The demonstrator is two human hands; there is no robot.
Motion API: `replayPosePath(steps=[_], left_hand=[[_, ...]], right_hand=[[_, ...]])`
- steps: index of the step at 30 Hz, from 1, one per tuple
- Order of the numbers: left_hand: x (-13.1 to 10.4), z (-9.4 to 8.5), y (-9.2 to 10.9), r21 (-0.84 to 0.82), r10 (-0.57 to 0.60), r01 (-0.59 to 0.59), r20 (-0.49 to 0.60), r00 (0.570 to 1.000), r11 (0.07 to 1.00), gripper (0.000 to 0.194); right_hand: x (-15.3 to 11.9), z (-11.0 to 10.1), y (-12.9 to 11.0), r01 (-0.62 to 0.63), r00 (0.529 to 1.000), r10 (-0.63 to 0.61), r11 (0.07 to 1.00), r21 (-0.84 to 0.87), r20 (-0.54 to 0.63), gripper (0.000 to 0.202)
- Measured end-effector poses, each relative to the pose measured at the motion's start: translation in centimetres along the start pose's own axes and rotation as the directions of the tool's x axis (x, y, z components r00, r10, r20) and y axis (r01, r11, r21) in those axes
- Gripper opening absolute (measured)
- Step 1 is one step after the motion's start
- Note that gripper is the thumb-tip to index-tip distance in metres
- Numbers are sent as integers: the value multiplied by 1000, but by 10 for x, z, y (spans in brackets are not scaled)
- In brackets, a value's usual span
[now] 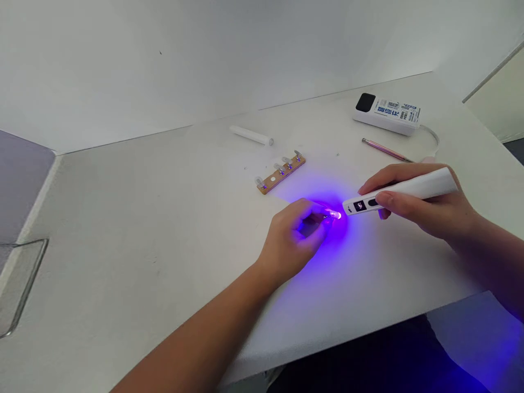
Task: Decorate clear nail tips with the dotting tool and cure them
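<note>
My right hand (434,207) is closed around a white handheld UV nail lamp (413,188), thumb by its dark button and small lit display. Violet light from the lamp's left end falls on a nail tip (336,215), which glows just off that end. My left hand (290,240) pinches the nail tip by a small metal holder at its base, mostly hidden by the fingers. Beyond the left hand lies a wooden nail display strip (282,173) bearing several clear nail tips on metal mounts, with a white round spot showing between two of them.
A white tube (251,135) lies behind the strip. To the right are a pink metallic pen-like tool (387,149) and a white power bank (387,113) with a cable. The white table (123,229) meets a wall at the back; its front edge is near my lap.
</note>
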State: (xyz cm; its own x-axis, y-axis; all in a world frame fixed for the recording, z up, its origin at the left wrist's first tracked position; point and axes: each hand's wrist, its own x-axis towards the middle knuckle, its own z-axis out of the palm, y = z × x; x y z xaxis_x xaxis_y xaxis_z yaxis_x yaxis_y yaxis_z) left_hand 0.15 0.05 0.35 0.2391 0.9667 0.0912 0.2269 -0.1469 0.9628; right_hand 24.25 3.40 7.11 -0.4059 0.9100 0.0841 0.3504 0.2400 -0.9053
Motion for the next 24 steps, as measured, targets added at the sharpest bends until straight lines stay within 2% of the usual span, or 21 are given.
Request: replayPosePath(steps=[24], left_hand=[[0, 2, -1, -4, 25, -25, -33, 999, 1000, 7]], right_hand=[[0, -1, 3, 23, 1000, -23, 1000, -19, -2, 11]])
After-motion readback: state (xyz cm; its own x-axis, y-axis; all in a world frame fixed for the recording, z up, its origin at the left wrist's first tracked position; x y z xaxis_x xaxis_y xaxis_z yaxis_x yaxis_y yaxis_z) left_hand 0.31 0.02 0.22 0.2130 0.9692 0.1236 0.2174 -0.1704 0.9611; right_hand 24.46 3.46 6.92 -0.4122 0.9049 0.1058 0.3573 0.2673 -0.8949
